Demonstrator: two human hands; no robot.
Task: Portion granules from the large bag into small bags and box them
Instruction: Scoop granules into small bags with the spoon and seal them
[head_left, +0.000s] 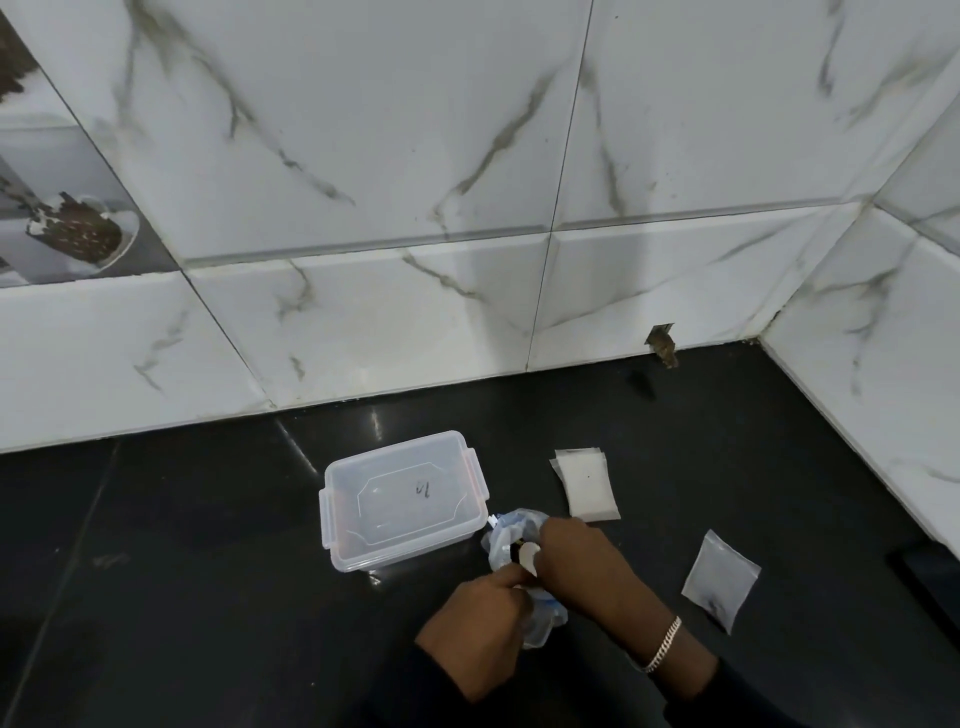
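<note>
Two bare hands work a crumpled, bluish translucent plastic bag on a glossy black counter beside a white marble-veined tile wall. The left hand has its fingers curled, thumb and forefinger pinching the bag's lower folds; the right hand, a silver chain bracelet at its wrist, has fingers pressed together, gripping the bag's upper part near a small white piece that cannot be made out clearly. Just left of the bag stands a clear rectangular plastic box with its clip lid on. A stack of small white pouches lies behind the hands, and one small clear pouch lies apart to the right.
</note>
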